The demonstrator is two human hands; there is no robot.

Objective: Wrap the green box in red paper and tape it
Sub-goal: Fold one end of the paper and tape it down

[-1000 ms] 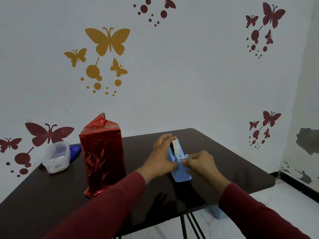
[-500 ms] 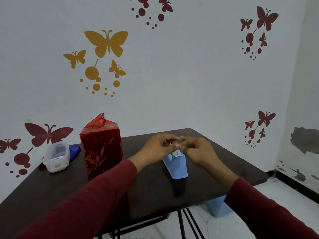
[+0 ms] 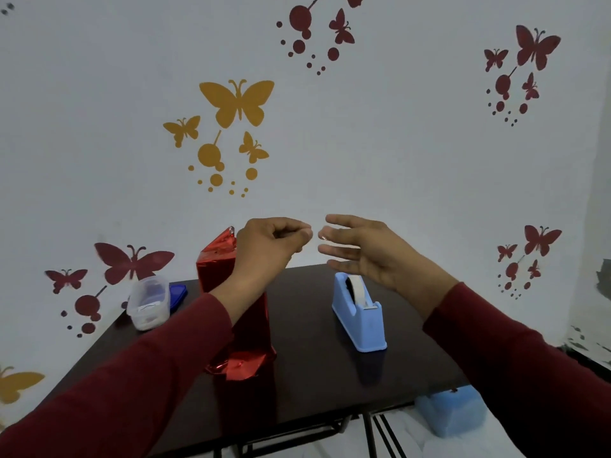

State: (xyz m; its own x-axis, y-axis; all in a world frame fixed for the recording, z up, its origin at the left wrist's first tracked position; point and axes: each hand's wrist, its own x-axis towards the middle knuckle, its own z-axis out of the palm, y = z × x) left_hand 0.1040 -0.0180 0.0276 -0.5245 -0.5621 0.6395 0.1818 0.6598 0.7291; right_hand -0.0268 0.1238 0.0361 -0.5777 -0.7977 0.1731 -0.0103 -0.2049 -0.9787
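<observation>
The red-wrapped box stands upright on the dark table, long axis vertical, peaked top end up; it lies below and just behind the left hand, the nearer hand; that hand's fingers are curled, pinching what is probably a tape piece, too small to confirm; the right hand is spread, empty, above the blue tape dispenser, right of the box.

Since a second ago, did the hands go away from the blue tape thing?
Yes. Both hands, left hand and right hand, rose off the tape dispenser, which stays on the table.
</observation>
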